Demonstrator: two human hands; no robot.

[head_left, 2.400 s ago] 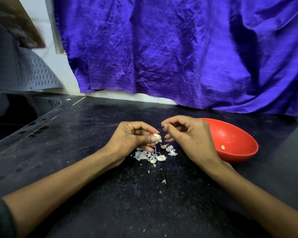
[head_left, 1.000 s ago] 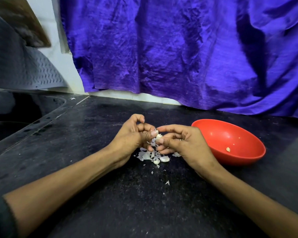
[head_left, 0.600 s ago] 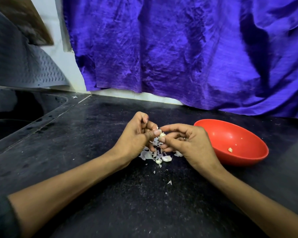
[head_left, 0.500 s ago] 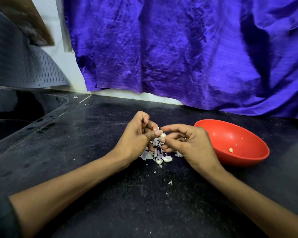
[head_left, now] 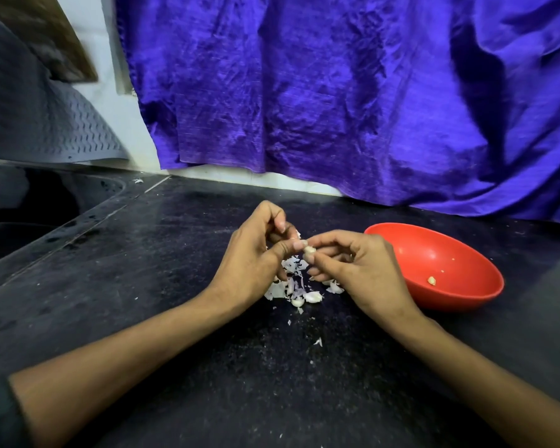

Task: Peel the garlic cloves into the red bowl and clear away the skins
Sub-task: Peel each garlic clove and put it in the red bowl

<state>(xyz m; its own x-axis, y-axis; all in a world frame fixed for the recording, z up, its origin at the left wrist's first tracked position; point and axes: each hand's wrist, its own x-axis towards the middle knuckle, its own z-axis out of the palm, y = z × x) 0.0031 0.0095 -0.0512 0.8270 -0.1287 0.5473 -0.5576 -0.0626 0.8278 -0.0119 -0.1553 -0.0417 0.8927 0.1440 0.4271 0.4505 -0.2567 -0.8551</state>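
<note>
Both hands pinch one garlic clove (head_left: 308, 250).
Left hand (head_left: 253, 263) and right hand (head_left: 359, 270) in a tight fingertip grip; red bowl (head_left: 459, 295) at 3 o'clock holds one clove.

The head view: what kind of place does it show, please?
Probably a home kitchen: a dark stone counter with a sink at the left, and a garlic clove being peeled beside a red bowl.

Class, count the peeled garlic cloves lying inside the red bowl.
1. A single clove lies on the inner wall of the bowl, low on its near right side. The small pale specks above it look like crumbs, not cloves. The whole inside shows, so none is hidden.
</note>
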